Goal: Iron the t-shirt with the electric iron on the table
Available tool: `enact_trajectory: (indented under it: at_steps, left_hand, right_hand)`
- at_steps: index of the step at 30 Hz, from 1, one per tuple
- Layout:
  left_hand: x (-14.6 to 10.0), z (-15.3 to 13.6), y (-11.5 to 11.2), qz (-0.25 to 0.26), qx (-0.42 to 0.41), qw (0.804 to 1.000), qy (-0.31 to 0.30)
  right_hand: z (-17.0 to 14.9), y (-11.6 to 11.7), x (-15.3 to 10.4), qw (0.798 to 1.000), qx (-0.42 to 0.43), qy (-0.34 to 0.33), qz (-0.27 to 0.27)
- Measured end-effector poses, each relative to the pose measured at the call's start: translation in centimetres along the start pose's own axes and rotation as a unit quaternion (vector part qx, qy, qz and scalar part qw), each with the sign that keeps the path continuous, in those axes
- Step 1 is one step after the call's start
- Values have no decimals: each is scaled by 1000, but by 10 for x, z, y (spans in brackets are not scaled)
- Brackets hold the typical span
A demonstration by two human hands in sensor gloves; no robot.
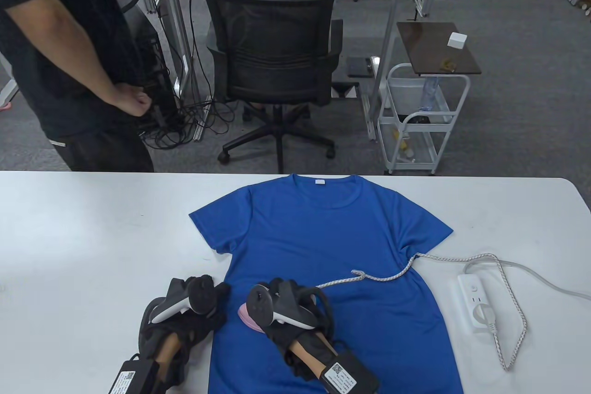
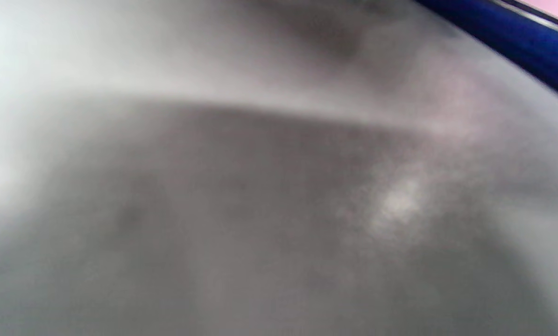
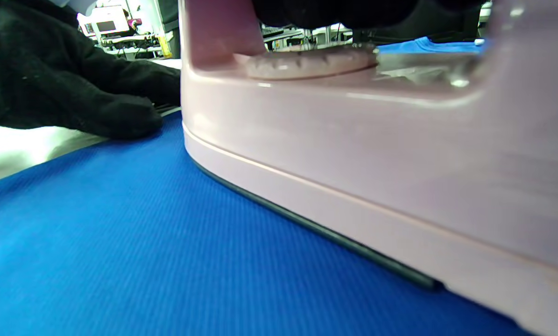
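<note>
Table view is showing a blue t-shirt (image 1: 332,274) lying flat, front up, on the white desk (image 1: 92,237), collar toward the far edge, with the pink iron (image 1: 251,318) sitting soleplate-down on its lower left part. The right hand (image 1: 288,306) is wrapping around the iron's handle and gripping it, while the left hand (image 1: 198,297) is resting palm-down at the shirt's left edge, partly on the desk, fingers seemingly laid flat, holding nothing. The right wrist view is confirming the soleplate lying against the cloth, with the left hand's gloved fingers (image 3: 110,116) pressing just beside it. The left wrist view is giving only a grey blur with a blue strip at its corner. The braided cord (image 1: 383,277) is trailing across the shirt's middle to a white power strip (image 1: 475,304) on the right. Judging from this, ironing is under way near the hem; the chest, sleeves and right side are probably waiting their turn, though the fabric is already looking fairly smooth. Beyond the desk, a person is sitting in a black office chair (image 1: 272,66), another is standing at the left, and a white trolley (image 1: 420,121) is standing on grey carpet.
</note>
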State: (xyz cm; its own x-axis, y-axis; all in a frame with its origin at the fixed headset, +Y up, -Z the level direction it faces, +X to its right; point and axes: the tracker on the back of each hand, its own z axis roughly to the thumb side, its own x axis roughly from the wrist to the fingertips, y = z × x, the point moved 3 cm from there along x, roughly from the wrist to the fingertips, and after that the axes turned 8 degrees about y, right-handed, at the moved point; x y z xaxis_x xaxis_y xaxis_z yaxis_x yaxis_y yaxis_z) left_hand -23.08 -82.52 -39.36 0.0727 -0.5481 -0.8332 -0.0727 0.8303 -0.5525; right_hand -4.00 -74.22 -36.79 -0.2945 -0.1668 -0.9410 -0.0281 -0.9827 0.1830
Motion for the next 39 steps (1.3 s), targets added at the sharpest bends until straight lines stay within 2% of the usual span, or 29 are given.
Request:
enact_trajectory:
  at_steps: [3,8,15,31,39]
  left_hand:
    - [0,0,-1,-4,1,1000,-2]
    - [-1,2,-1,-2,21,1000,5]
    - [-1,2,-2,-4,10,1000,1]
    - [-1,2,-3,-11,8,1000,-2]
    - [0,2,-3,-10,11,1000,-2]
  right_hand:
    - [-3,1,-5,1000,-5,-4,-15]
    - [-1,-1,-5,1000,-8,2,-3]
    - [0,-6,-4,999,-21,35,-26]
    - [-33,-12,45,989,30,140,-38]
    - [-39,-13,54,988,43,145,-27]
